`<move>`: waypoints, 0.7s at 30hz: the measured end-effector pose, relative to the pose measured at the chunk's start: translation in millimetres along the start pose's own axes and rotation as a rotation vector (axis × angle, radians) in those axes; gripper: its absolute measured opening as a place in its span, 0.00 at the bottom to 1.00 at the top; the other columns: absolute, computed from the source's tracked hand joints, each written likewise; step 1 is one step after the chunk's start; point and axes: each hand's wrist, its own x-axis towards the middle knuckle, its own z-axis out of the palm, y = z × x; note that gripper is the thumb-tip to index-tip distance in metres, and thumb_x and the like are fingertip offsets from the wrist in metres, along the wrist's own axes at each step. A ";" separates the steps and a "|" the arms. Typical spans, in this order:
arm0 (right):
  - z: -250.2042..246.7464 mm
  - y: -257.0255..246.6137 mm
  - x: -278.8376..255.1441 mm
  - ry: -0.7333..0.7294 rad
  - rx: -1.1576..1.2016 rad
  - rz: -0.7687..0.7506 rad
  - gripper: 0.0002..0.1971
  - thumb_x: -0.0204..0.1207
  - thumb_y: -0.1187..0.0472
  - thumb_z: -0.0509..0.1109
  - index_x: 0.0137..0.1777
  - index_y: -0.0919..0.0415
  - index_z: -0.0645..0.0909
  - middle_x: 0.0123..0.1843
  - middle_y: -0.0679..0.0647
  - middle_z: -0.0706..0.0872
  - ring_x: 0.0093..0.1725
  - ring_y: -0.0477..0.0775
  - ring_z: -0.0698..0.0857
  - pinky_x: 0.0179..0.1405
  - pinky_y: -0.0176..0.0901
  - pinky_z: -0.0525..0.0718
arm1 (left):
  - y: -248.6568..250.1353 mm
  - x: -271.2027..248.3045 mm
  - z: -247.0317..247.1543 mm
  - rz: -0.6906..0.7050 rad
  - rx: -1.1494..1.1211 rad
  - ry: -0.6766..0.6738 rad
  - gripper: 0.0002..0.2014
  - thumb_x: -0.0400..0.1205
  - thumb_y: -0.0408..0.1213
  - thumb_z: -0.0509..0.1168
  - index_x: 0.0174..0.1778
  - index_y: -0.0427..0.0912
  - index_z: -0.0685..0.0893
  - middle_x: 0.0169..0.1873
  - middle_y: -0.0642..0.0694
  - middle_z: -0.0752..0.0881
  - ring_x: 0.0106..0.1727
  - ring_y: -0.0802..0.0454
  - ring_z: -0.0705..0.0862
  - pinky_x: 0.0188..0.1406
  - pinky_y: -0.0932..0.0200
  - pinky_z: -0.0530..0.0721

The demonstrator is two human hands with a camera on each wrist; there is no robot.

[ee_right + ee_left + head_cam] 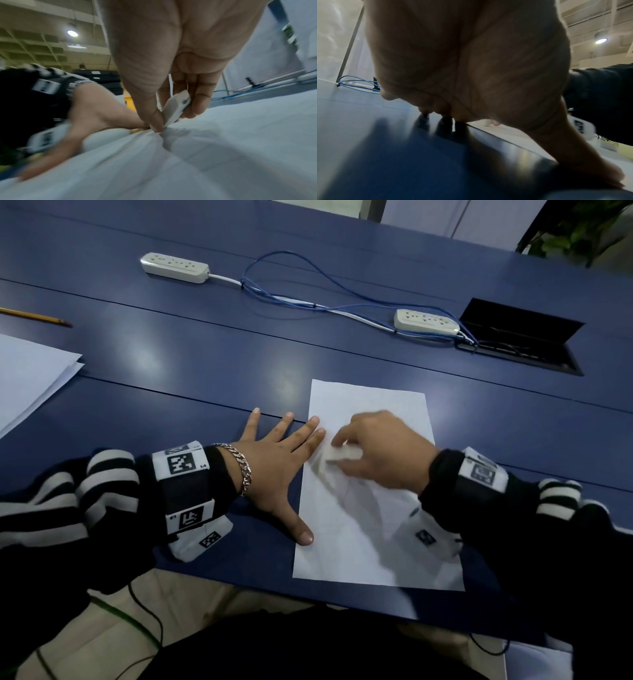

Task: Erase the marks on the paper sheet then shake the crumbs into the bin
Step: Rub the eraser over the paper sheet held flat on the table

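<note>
The erasing step is in hand. The paper sheet (370, 484) lies flat on the blue counter (212, 361), low and right of centre in the head view, near the counter's front edge. The left hand (277, 470) is spread with straight fingers, its fingertips and thumb pressing the sheet's left edge, the palm mostly on the counter beside it. The right hand (380, 450) pinches a small white eraser (342, 454) between thumb and fingers and bears it down on the upper left part of the sheet; the right wrist view shows the paper puckering at the eraser's tip. Any marks or crumbs are too faint and blurred to make out. No bin shows in any view. A pencil (37, 317) and a stack of paper (30, 374) sit at the left edge, well apart. Next, I judge, short strokes under firm left-hand pressure, so the wrinkled sheet does not tear.
</note>
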 end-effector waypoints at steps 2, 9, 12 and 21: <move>-2.4 6.1 5.8 0.047 -0.018 0.041 0.18 0.75 0.40 0.73 0.57 0.50 0.88 0.43 0.46 0.77 0.50 0.57 0.83 0.48 0.47 0.78 | 1.3 0.2 -0.1 -0.002 0.009 0.001 0.85 0.47 0.94 0.61 0.86 0.52 0.20 0.86 0.56 0.20 0.88 0.39 0.22 0.77 0.13 0.30; 3.0 -10.9 -12.8 -0.062 0.003 -0.049 0.15 0.75 0.41 0.73 0.54 0.50 0.88 0.43 0.48 0.80 0.43 0.55 0.80 0.45 0.47 0.78 | 1.8 1.0 -1.2 -0.014 0.011 -0.015 0.86 0.47 0.94 0.62 0.86 0.52 0.20 0.86 0.56 0.19 0.87 0.39 0.21 0.77 0.14 0.28; -2.3 0.4 -3.8 0.032 -0.031 0.015 0.17 0.76 0.42 0.72 0.57 0.52 0.88 0.48 0.52 0.84 0.50 0.58 0.83 0.48 0.47 0.77 | 1.2 2.0 -0.5 -0.012 0.013 -0.012 0.86 0.45 0.94 0.60 0.86 0.52 0.19 0.86 0.56 0.19 0.87 0.39 0.22 0.77 0.14 0.28; -4.4 10.3 -5.8 -0.019 -0.046 0.015 0.18 0.74 0.41 0.74 0.58 0.50 0.88 0.45 0.47 0.81 0.49 0.55 0.82 0.50 0.44 0.77 | 6.1 -2.4 -6.3 -0.025 0.021 -0.031 0.87 0.46 0.93 0.63 0.86 0.51 0.20 0.86 0.55 0.19 0.87 0.38 0.22 0.77 0.16 0.27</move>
